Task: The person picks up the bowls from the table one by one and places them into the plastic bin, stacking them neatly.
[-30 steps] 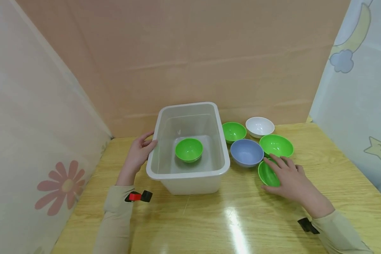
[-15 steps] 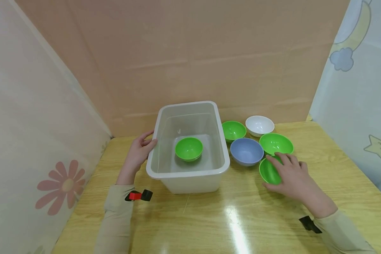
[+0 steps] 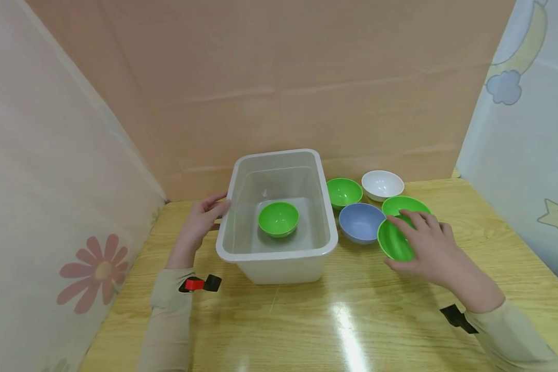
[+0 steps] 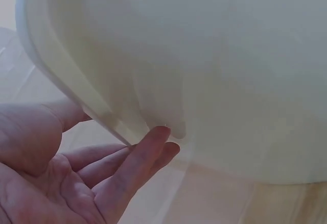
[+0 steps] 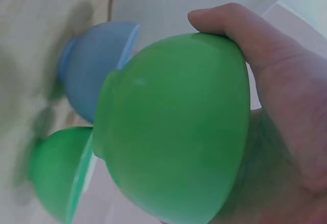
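Observation:
My right hand (image 3: pixel 430 247) grips a green bowl (image 3: pixel 393 243) (image 5: pixel 173 127), tilted on its side and lifted just off the table, right of the bin. A clear plastic bin (image 3: pixel 279 255) stands at the middle with one green bowl (image 3: pixel 278 218) inside. My left hand (image 3: pixel 203 219) rests with straight fingers (image 4: pixel 138 157) against the bin's left rim (image 4: pixel 66 76). Beside the held bowl sit a blue bowl (image 3: pixel 360 223) (image 5: pixel 94 63), a second green bowl (image 3: pixel 404 204) (image 5: pixel 53 168), a small green bowl (image 3: pixel 343 192) and a white bowl (image 3: pixel 382 184).
The wooden table (image 3: pixel 335 320) is walled by a brown cardboard panel (image 3: pixel 279 82) behind, a flowered sheet (image 3: pixel 51 196) on the left and a patterned sheet (image 3: pixel 525 129) on the right. Bare tabletop lies in front of the bin.
My right hand has closed round the green bowl, tipped it up and lifted it slightly toward the bin. The left hand stays at the bin's rim.

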